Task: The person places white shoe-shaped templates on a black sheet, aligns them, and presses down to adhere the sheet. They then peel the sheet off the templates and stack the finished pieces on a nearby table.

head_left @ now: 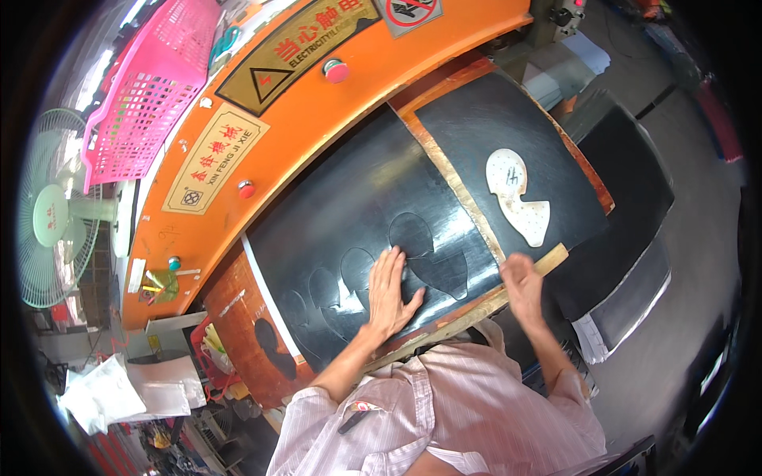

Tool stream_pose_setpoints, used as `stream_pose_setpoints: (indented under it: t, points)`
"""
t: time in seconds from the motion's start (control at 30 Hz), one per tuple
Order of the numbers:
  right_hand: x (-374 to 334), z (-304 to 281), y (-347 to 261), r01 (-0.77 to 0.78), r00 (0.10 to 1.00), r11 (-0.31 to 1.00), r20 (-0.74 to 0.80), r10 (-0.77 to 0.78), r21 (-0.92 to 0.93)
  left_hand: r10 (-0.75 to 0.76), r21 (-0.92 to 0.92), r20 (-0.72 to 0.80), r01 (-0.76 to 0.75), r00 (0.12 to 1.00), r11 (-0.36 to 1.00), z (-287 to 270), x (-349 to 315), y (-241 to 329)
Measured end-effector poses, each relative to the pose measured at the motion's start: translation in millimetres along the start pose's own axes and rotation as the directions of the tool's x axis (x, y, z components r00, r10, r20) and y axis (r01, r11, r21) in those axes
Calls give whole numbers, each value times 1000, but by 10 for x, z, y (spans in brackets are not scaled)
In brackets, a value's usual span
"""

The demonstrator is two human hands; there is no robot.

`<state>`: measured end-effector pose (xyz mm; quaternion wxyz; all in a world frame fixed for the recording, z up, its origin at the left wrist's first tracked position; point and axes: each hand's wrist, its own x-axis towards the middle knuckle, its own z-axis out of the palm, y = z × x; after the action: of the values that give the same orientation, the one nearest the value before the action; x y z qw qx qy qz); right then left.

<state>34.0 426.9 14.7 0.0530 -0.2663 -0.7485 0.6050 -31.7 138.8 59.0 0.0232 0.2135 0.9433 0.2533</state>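
Clearly, handwriting (513, 176) marks the white template (526, 218) on black sheeting (468, 119) near the hands (521, 287) (386, 300).

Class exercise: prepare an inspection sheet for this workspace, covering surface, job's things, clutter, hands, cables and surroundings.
Surface: scuffed reddish-brown board, partly visible.
Job's things: glossy black flat sheet with curved outlines; white curved flat piece on a matte black sheet.
Clutter: pink perforated plastic basket.
Hands: left hand spread on the glossy sheet; right hand curled, contents unclear.
Cables: nothing clearly seen.
Surroundings: orange machine; pale green round fan.
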Motion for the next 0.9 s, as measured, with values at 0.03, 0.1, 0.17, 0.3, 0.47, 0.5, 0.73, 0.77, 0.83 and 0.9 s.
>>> stream_pose_setpoints:
  t: [0.03, 0.1, 0.17, 0.3, 0.47, 0.5, 0.73, 0.77, 0.83, 0.9]
  points:
    - [-171, 92, 23, -161, 987, 981, 21, 159, 105, 139, -19, 31, -138, 990, 990, 25, 160, -23]
    - [-426, 258, 12, -363, 931, 797, 212, 296, 483, 297, -108, 164, -282, 941, 953, 131, 391, -29]
    - [-487, 399, -27, -570, 821, 548, 398, 408, 613, 377, -55, 324, -381, 868, 923, 198, 482, -54]
    - [-541, 637, -107, -510, 855, 476, 361, 373, 716, 405, -81, 323, -401, 855, 912, 250, 452, -114]
    - [-555, 743, -140, -497, 844, 431, 304, 443, 753, 458, -73, 284, -457, 843, 886, 264, 391, -141]
    - [-566, 747, -154, -465, 866, 421, 301, 400, 779, 477, -65, 268, -478, 837, 876, 264, 396, -163]
    - [-608, 782, -247, -398, 911, 619, 214, 352, 677, 519, -311, 65, -477, 852, 822, 231, 633, -318]
    - [-625, 788, -234, -372, 923, 654, 188, 336, 659, 457, -382, 60, -402, 888, 832, 217, 696, -307]
    - [-669, 813, -184, -356, 920, 718, 89, 382, 598, -50, -736, 26, 54, 998, 674, 113, 767, -304]
    - [-707, 816, -132, -393, 894, 746, 35, 446, 537, -366, -955, -86, 28, 927, 294, -171, 788, -441]
